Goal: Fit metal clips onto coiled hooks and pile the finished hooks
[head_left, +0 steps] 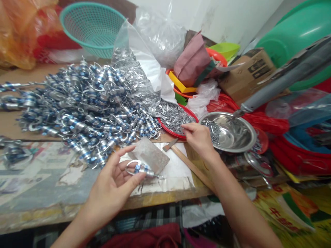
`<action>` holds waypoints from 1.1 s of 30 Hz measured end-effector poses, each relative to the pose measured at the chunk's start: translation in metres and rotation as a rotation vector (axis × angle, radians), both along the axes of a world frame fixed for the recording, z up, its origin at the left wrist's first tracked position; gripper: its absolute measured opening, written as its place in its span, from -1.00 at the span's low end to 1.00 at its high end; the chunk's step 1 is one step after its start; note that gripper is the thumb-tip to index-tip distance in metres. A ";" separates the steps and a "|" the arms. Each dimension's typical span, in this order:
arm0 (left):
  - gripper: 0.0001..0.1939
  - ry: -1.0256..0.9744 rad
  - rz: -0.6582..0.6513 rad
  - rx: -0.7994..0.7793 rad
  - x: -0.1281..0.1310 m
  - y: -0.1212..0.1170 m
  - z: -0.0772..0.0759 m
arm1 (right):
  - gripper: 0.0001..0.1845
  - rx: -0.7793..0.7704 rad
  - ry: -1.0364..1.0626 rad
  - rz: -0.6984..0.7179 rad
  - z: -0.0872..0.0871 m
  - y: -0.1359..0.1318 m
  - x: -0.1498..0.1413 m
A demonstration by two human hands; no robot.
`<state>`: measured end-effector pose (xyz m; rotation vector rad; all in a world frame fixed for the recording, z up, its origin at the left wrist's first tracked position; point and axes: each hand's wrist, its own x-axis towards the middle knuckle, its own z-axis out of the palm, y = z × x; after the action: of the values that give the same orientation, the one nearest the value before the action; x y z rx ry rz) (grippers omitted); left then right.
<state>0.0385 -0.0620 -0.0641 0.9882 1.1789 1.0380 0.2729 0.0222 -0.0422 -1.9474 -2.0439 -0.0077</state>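
My left hand (113,181) holds a silver-and-blue metal fitting (142,169) with an open curved hook at one end and a small wire end at the other. Thumb and fingers grip it in front of a greyish block (152,156). Over the edge of a red plate (165,128) full of small metal pieces (173,117), my right hand (199,139) has its thumb and forefinger pinched together. Whatever may be between those fingertips is too small to make out. A hammer (191,167) with a wooden handle lies under my right wrist.
Many similar fittings form a large heap (88,103) at the left. A steel bowl (243,136) with thin metal pins stands right of the plate, with a grey metal bar (287,75) slanting above it. Behind are a turquoise basket (93,26) and a cardboard box (248,77).
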 end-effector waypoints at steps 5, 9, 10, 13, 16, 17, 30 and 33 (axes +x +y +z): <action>-0.34 -0.066 -0.065 -0.026 0.000 0.008 0.004 | -0.74 -0.148 -0.191 -0.119 -0.013 0.046 0.029; -0.28 -0.110 -0.074 -0.114 -0.005 0.014 -0.001 | -0.72 -0.153 -0.173 -0.080 -0.017 0.051 0.026; -0.26 -0.141 -0.079 -0.137 -0.006 0.015 -0.004 | -0.71 -0.146 -0.151 -0.068 -0.017 0.051 0.025; -0.24 -0.220 -0.100 -0.179 -0.010 0.016 -0.011 | -0.74 -0.118 -0.044 -0.028 -0.010 0.045 0.021; -0.26 -0.262 -0.102 -0.187 -0.010 0.016 -0.014 | -0.79 -0.142 0.090 0.043 -0.002 0.024 0.003; -0.26 -0.267 -0.095 -0.189 -0.010 0.016 -0.014 | -0.79 -0.176 0.171 0.096 0.001 0.013 -0.005; -0.21 -0.241 0.068 -0.233 -0.001 0.007 -0.005 | -0.80 0.169 0.565 0.722 -0.003 -0.052 -0.064; -0.20 -0.265 0.088 -0.222 0.000 0.005 -0.006 | -0.76 0.297 0.434 0.813 -0.009 -0.059 -0.065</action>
<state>0.0383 -0.0568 -0.0702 0.6089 1.0971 1.0463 0.2075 -0.0366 -0.0508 -0.7667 -2.2016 0.2538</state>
